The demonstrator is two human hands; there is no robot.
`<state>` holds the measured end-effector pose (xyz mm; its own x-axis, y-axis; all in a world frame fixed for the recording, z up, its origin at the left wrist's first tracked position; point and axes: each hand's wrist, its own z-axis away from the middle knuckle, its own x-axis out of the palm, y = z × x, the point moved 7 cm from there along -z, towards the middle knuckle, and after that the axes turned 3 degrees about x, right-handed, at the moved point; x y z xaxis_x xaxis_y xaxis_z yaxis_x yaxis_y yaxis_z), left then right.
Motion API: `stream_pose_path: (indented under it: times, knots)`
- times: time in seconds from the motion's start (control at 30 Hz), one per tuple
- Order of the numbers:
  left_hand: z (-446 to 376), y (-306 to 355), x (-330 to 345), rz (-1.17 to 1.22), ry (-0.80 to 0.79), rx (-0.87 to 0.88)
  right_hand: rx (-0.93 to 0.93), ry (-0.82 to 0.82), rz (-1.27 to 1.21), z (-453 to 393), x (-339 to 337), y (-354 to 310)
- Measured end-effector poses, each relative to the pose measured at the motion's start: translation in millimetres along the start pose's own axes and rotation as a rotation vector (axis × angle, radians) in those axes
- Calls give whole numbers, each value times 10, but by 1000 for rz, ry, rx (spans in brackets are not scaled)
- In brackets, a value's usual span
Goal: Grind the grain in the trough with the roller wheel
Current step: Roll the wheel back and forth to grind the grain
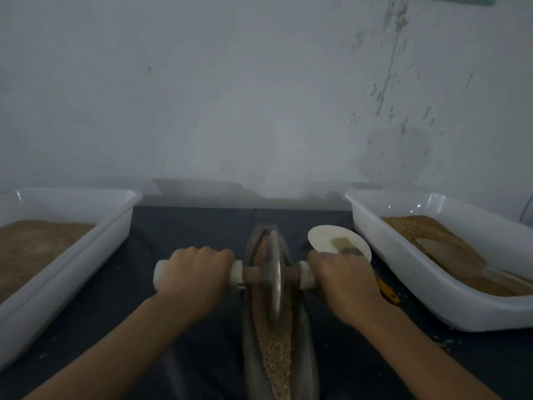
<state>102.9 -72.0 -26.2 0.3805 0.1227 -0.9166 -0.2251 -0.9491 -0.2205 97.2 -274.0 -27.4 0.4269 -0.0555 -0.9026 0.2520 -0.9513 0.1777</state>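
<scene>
A long narrow metal trough (305, 342) lies lengthwise in front of me, filled with tan grain (274, 359). A metal roller wheel (275, 278) stands upright in the trough's far half, on a wooden axle with white handle ends. My left hand (199, 272) is wrapped around the left handle (160, 274). My right hand (343, 280) is wrapped around the right handle (304, 274), hiding most of it. The wheel looks blurred.
White tubs stand on both sides: the left tub (95, 243) holds brown ground material, the right tub (403, 255) holds grain and a scoop (452, 252). A white plate (323, 235) with a brush (344, 246) sits behind my right hand. A wall rises close behind.
</scene>
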Motion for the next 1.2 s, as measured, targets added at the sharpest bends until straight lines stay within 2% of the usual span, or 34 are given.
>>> stream_pose_path:
  times: [0.17,0.23,0.3,0.4,0.57,0.7,0.8,0.87,0.97,1.07,1.2]
  knots:
    - [632,137,-222,22,155,166,-88,216,-56,610,-318,-125]
    - [661,127,-249,82,163,176,-104,186,-54,616,-303,-117]
    - [514,113,-203,45,125,155,-92,141,-22,478,-237,-84]
    - [112,-16,21,9,47,8,-59,82,78,102,-33,-32]
    - [-219,-108,205,82,24,-38,6,7,102,-346,57,2]
    - [114,-69,101,70,-27,-21,-41,-3,90,70,-123,-92]
    - [505,-16,-24,68,-31,49,-122,113,-7,453,-373,-174]
    - [634,16,-158,10,65,109,-113,45,-34,535,-363,-142]
    - [520,43,-190,-61,30,59,-11,-112,53,446,-128,-33]
    - [117,11,-69,-43,19,-6,28,12,39,183,-26,28]
    - [-257,-126,181,55,2,-74,34,51,118,-261,63,71]
